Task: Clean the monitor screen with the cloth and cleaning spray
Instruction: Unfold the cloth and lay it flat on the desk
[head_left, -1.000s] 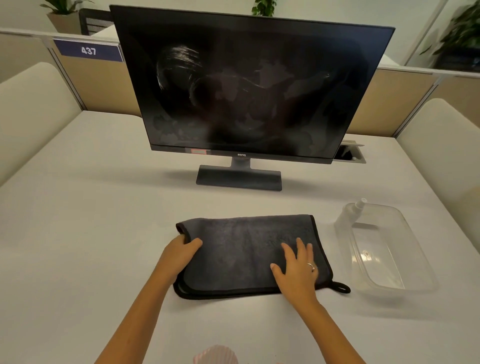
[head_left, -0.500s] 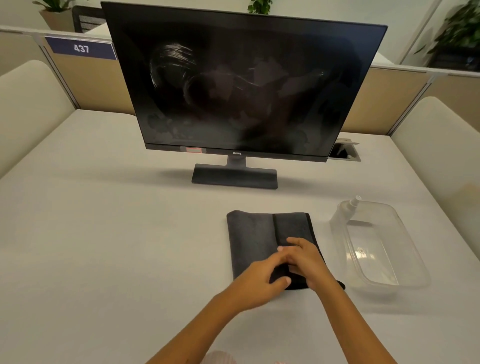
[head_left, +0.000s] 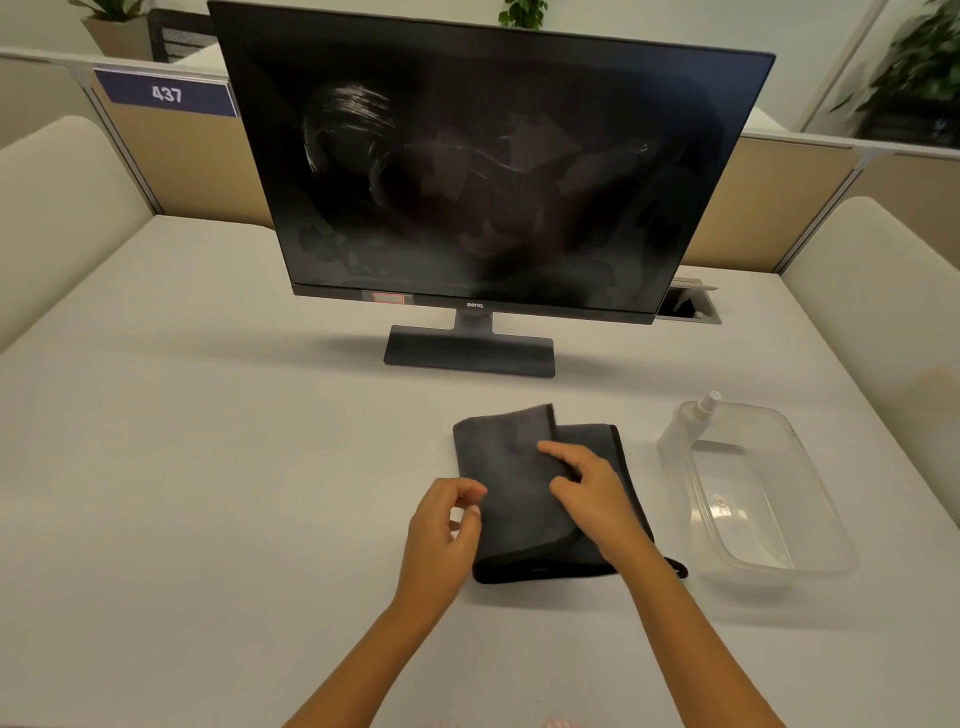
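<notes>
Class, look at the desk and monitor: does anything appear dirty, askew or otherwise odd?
Yes. The monitor screen is covered in pale smears and blotches, brightest at its upper left. The folded cloth is uneven, its top flap skewed off the lower layer. The spray bottle leans against the clear container rather than standing upright.

Your left hand (head_left: 445, 525) hovers with fingers loosely curled, thumb near the fingertips. Your right hand (head_left: 592, 493) lies palm down, fingers spread. Both bare forearms reach forward.
</notes>
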